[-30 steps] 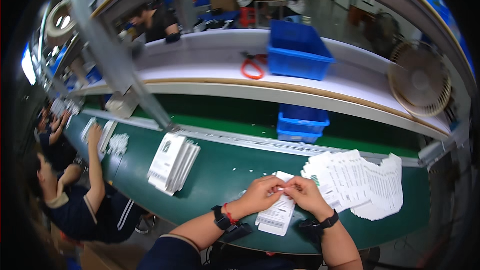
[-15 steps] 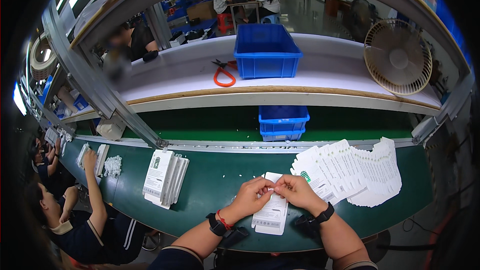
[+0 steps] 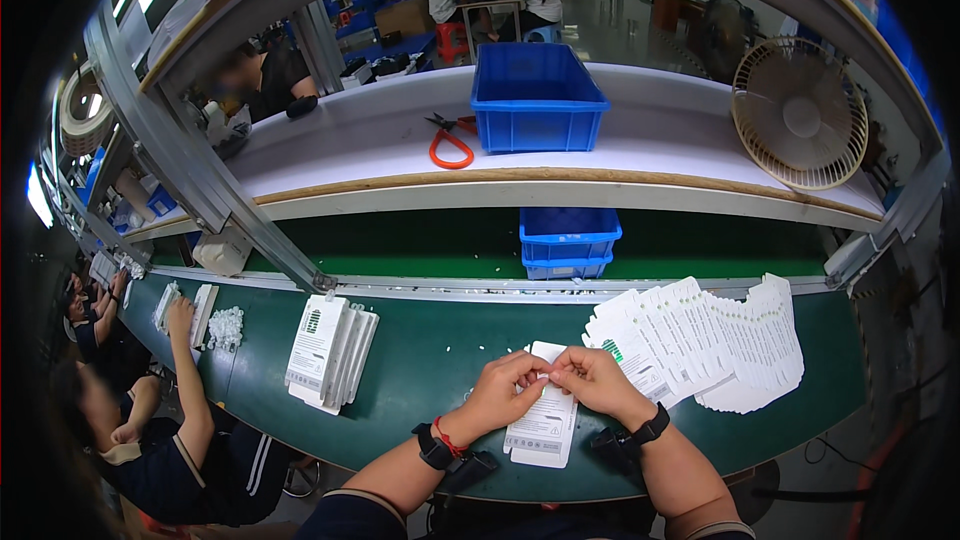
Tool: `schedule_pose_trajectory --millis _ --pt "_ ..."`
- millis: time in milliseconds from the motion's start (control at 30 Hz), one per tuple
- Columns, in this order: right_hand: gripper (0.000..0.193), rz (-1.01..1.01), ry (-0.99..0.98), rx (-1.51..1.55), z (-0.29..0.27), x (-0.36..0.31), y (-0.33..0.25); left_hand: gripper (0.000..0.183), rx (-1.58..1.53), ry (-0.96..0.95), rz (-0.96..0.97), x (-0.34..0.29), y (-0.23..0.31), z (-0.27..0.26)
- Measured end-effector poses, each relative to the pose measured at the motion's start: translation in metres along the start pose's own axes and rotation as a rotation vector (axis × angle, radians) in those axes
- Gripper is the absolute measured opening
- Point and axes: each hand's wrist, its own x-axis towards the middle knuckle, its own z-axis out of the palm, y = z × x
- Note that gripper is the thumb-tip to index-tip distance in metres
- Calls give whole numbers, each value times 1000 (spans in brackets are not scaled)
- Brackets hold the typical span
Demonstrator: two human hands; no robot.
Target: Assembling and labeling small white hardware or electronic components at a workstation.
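Across the room, beyond the shelving, we see a grey floor [image 3: 605, 35] and people seated around a table. Nearer us, a long white shelf [image 3: 380, 145] with a wooden edge spans the view above our green worktop [image 3: 430, 330]. At our left sits a co-worker [image 3: 160, 480] in a dark shirt. Overlapping white cartons [image 3: 690, 340] spread over the worktop's right side. A round fan [image 3: 800, 120] and a blue bin [image 3: 540, 128] stand on the shelf; a leaning carton stack [image 3: 325, 350] is to the left. One printed white carton [image 3: 540, 430] lies before us, near the worktop's front edge. Over its upper end, the left hand [image 3: 503, 390] and right hand [image 3: 600, 385] meet, each grip narrow, fingertips pinched; we cannot tell what is between them. Orange-handled cutters [image 3: 452, 155] lie beside the bin; small white bits [image 3: 449, 348] dot the worktop.
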Motion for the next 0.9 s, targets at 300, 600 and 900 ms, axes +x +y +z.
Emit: schedule_pose_trajectory --millis 300,600,900 --pt "9 -25 -2 -5 2 0 2 18 5 -2 -4 -2 1 -1" --pt "9 26 12 -10 -5 -4 -3 18 -3 -11 0 3 0 5" --pt "25 -71 26 64 -1 0 -11 20 -14 102 115 -4 -17 6"
